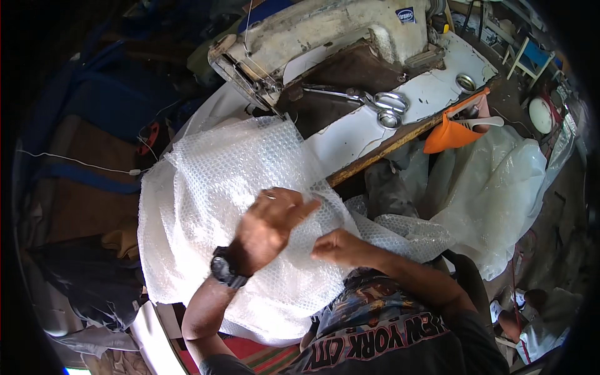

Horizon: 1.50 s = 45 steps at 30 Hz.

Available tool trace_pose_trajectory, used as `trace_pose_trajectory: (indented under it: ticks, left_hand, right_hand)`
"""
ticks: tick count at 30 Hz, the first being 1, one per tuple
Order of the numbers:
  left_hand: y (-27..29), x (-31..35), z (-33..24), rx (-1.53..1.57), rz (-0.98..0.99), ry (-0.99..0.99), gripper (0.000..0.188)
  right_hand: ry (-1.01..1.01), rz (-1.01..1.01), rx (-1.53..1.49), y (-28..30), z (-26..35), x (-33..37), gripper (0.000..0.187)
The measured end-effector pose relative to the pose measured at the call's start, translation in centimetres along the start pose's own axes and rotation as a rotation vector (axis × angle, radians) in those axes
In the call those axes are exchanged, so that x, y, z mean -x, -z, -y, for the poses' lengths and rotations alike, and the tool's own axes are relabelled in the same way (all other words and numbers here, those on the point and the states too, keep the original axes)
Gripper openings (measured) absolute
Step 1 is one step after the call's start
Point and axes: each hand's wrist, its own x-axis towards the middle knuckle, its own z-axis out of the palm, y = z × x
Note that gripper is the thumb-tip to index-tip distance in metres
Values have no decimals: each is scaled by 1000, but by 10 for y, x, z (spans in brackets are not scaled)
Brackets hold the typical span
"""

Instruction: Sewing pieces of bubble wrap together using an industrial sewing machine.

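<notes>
A large sheet of clear bubble wrap (219, 162) lies in folds over my lap and the work surface, its far end close to the needle end of an old pale sewing machine (337, 37). Over the middle of the sheet is my left hand (269, 222), blurred, with a ring and a dark wristwatch (226, 267). One of its digits stretches out to the right, and I see nothing held in it. Just right of it, above the near edge of the wrap, my right hand (344, 247) has its fingers closed; whatever may be between them is hidden.
Metal scissors (365, 99) and a round metal piece (465, 82) rest on the white machine table (350, 140). An orange pouch (449, 134) with tools hangs at its edge. More plastic sheeting (494, 187) spreads to the right. Dark cloth (87, 281) lies at left.
</notes>
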Motion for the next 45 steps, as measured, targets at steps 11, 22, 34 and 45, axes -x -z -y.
trace_pose_trajectory:
  ticks: [11,22,34,45]
  left_hand:
    - [-10,4,-7,7,-128,41,53]
    - [-23,4,-15,-20,48,-119,51]
    - [-18,2,-11,-46,-23,-65,47]
    - [-8,-17,-22,225,-456,198,28]
  right_hand:
    - [159,-478,-108,-9,-4,21,42]
    - [217,-338,16,-24,-21,-14,25]
    - [112,-159,-151,-18,10,-21,20]
    - [565,-888,485,48,32,22,24]
